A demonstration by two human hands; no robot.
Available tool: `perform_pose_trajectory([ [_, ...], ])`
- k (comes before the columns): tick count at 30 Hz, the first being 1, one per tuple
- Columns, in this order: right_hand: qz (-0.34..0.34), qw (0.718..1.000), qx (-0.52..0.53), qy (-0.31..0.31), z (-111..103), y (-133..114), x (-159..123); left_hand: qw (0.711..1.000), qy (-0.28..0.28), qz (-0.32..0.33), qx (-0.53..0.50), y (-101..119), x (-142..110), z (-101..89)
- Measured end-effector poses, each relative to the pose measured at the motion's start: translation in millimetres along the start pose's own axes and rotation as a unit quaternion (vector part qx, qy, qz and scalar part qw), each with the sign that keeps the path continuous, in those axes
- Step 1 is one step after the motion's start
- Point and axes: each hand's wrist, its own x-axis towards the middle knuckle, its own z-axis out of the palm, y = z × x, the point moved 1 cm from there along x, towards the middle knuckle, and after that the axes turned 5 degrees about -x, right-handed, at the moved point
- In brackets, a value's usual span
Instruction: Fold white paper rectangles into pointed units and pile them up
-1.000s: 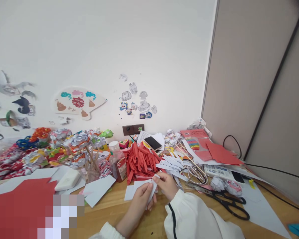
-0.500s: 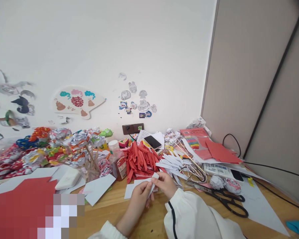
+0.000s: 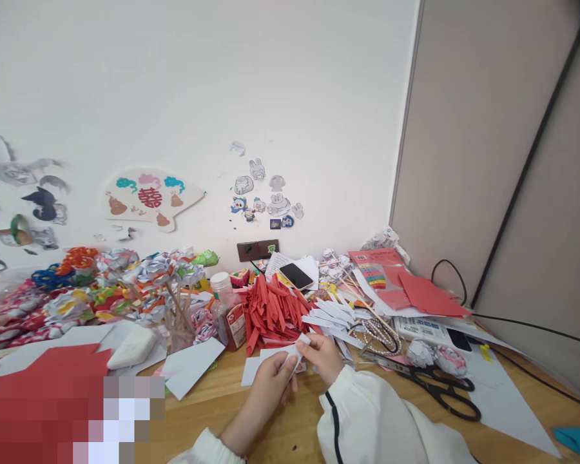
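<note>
Both my hands pinch one small white paper strip (image 3: pixel 297 356) just above the wooden table (image 3: pixel 232 412). My left hand (image 3: pixel 265 386) grips its lower part with fingers closed. My right hand (image 3: pixel 323 356) pinches its upper end between thumb and fingertips. Flat white paper pieces (image 3: pixel 254 368) lie right under my hands. Behind them sits a heap of folded red paper strips (image 3: pixel 270 312), and beside it a heap of folded white strips (image 3: pixel 331 316).
Black scissors (image 3: pixel 439 390) lie right of my hands, by crumpled paper balls (image 3: pixel 437 356) and a bead string (image 3: pixel 379 335). A red-label bottle (image 3: pixel 228 312), paper flowers on sticks (image 3: pixel 162 280), a phone (image 3: pixel 296 276), red sheets (image 3: pixel 415 290) and cables (image 3: pixel 536 328) crowd the table.
My hands have shifted slightly while working the white strip; my right fingertips now pinch its upper end more closely. Nothing else moved.
</note>
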Motion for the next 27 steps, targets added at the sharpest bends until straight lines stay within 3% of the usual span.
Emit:
perform_pose_trajectory([
  [6, 0.039, 0.999, -0.012, -0.027, 0.2, 3.2, 2.9, 0.997, 0.03, 0.008, 0.072, 0.4, -0.2, -2.7],
  [13, 0.006, 0.996, -0.087, -0.001, -0.7, 3.2, 3.0, 0.98, 0.081, 0.083, 0.16, 7.1, -1.7, -5.9],
  [27, -0.006, 0.99, -0.135, 0.028, 0.1, 4.3, 0.9, 0.981, 0.088, 0.047, 0.164, -3.5, 0.3, -5.7],
])
